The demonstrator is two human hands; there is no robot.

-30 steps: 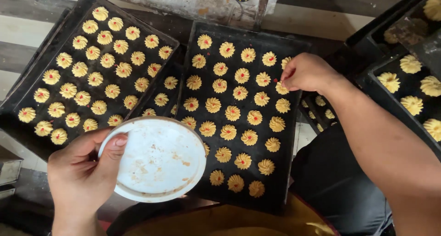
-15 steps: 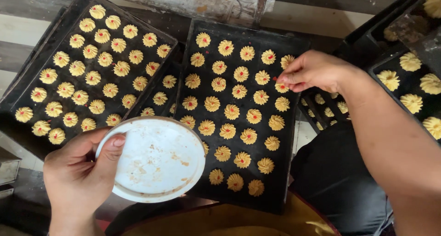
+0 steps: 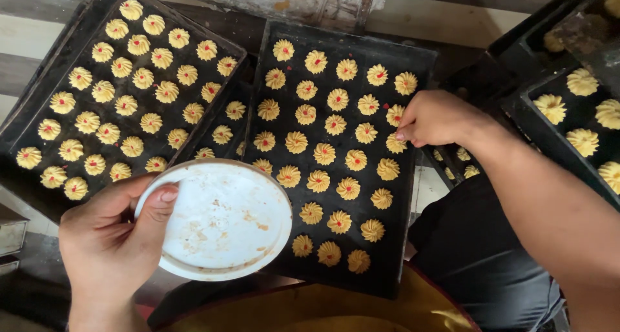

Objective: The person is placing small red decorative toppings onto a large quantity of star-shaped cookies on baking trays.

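We have one view only, worn on the head and facing almost straight down. It sits close above the middle baking tray [image 3: 394,177], with more trays cut off at the left and right edges.

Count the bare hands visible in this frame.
2. The left hand holds a white lid at lower left; the right hand, fingers pinched, is at the middle tray's right edge. No others show.
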